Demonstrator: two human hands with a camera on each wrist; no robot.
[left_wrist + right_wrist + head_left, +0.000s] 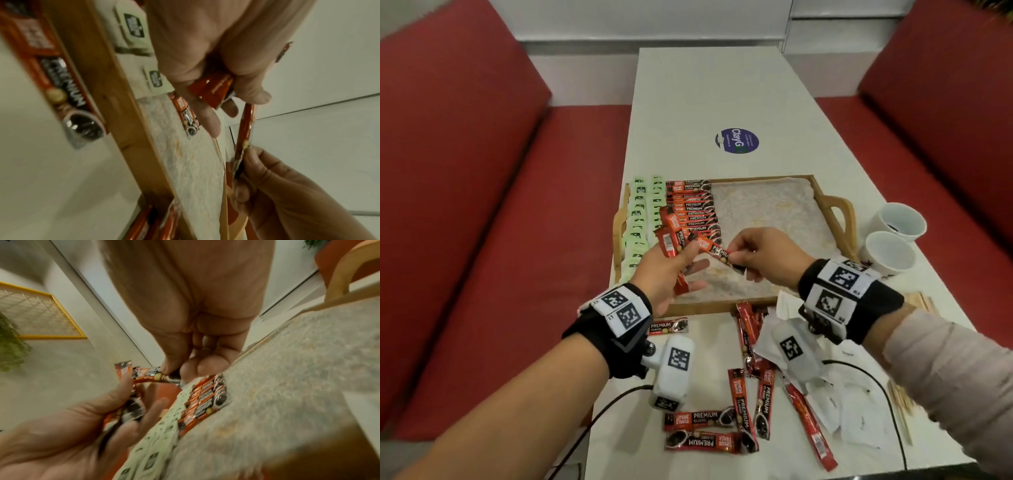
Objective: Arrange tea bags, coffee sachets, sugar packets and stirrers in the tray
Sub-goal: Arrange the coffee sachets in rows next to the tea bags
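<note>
I see both hands over the near-left part of the rectangular wooden tray w/ pale stone-look liner (784, 178). My left hand (667, 270) grips a small fan of red coffee sachets (671, 233), thumb pressed on top, other fingers loosely extended underneath; in the left wrist view the bundle's lower end pokes out of the curled fingers (207, 113). My right hand (767, 257) pinches one red-and-black "Premium" coffee sachet (714, 250) by its dark end betw. thumb and forefinger, remaining fingers curled in. That sachet's other end reaches the left hand's bundle; can't tell if it's touching.

Inside tray, along left side: two columns of pale green tea bags (638, 219), then just beside them a neat stack of red coffee sachets in a row (697, 209). Rest of the liner is bare.

On the white table (705, 89), near side of tray: loose red coffee sachets (738, 401), white paper sugar packets (849, 404), wooden stirrers (902, 399) at right edge. Two white paper cups (893, 240) sit right of tray.
</note>
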